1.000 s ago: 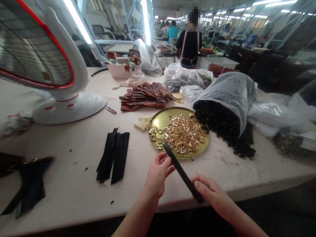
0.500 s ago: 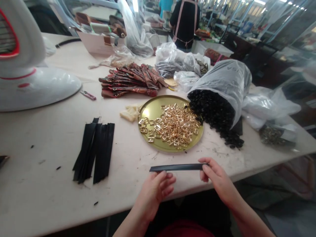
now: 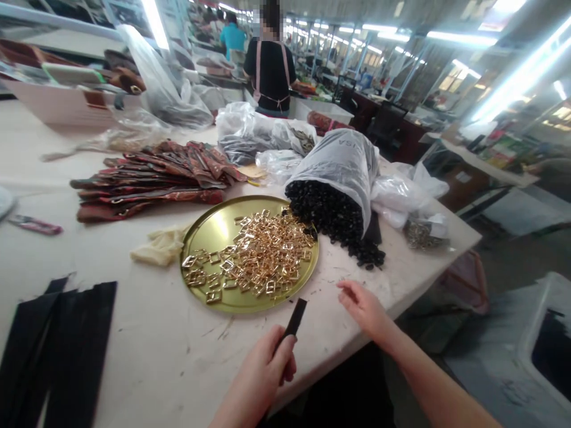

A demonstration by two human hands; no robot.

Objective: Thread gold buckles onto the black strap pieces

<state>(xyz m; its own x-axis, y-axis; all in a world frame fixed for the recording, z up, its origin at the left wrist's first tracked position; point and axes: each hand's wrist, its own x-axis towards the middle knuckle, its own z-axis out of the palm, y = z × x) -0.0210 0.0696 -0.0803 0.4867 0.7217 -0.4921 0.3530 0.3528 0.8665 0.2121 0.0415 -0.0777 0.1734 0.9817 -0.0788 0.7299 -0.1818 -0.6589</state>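
My left hand is closed around a black strap strip, whose free end points up and away from me near the front of the tray. My right hand holds nothing; its fingers are stretched out over the table, just short of the small black pieces spilling from a plastic bag. Behind my left hand lies a round gold tray with a heap of shiny gold buckles on it. More black strips lie stacked at the lower left.
Folded reddish-brown patterned pieces lie behind the tray, beside a pale yellow cloth. Pink-handled thread snips are at the left. Clear bags and a bag of metal parts stand right. A person in an apron is beyond the table.
The view has turned right. My right hand has let go of the strip and moved toward the black pieces, while my left hand now grips the strip, tilted upward.
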